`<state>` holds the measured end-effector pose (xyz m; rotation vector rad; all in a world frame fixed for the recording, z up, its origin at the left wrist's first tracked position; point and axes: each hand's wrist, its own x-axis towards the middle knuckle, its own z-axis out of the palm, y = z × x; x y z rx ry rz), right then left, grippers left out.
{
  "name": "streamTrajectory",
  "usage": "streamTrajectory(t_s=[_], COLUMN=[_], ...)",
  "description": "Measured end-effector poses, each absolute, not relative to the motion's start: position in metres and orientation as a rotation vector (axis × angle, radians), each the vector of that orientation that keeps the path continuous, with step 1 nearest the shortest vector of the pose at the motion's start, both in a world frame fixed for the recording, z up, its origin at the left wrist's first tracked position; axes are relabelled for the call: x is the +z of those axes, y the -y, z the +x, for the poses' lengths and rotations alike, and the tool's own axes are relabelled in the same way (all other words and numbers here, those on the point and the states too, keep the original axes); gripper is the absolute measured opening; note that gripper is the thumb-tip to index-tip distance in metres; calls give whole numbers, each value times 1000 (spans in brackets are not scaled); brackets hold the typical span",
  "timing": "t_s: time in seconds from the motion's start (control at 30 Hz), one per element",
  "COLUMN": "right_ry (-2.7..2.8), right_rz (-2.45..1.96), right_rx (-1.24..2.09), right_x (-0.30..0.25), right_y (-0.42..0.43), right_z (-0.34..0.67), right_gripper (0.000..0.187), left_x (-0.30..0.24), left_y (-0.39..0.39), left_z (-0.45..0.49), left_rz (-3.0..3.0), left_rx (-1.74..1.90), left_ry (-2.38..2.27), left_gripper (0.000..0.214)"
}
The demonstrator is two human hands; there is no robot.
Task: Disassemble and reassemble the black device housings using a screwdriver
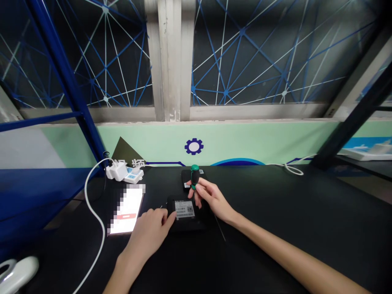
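Note:
A flat black device (185, 222) with a white printed label lies on the black table in front of me. My right hand (212, 200) is closed around a screwdriver (195, 176) with a green and black handle. The screwdriver stands upright, its lower end at the device's upper right part; its tip is too small to make out. At the device's left edge, my left hand (154, 228) rests with its thumb on the casing and its fingers curled at the side. Behind the screwdriver sits a smaller black box (185, 176) with white labels, partly hidden.
Left of my left hand lies a phone with a lit screen (130, 210). A white power strip (134, 174) with a plugged-in adapter (116, 171) stands behind it. A white cable (97, 216) runs along the left, near a white rounded object (23, 272). Another cable (294, 168) lies at the back right.

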<state>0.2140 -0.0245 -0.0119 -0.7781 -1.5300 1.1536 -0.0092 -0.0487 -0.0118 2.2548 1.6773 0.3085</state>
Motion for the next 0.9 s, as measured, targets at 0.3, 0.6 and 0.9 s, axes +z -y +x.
streamTrajectory(t_s=[0.3, 0.6, 0.9], right_ry=[1430, 1450, 1316], right_rz=[-835, -846, -1023], right_rx=[1157, 1156, 1141], right_x=[-17, -12, -18], right_y=[25, 26, 18], right_z=[208, 210, 213], right_gripper=[38, 41, 49], left_x=[-10, -10, -9], left_y=[51, 50, 51], left_z=[-10, -8, -8], left_rz=[2258, 2257, 2250], left_rx=[321, 325, 319], left_ry=[-1667, -1670, -1674], left_gripper=[47, 47, 48])
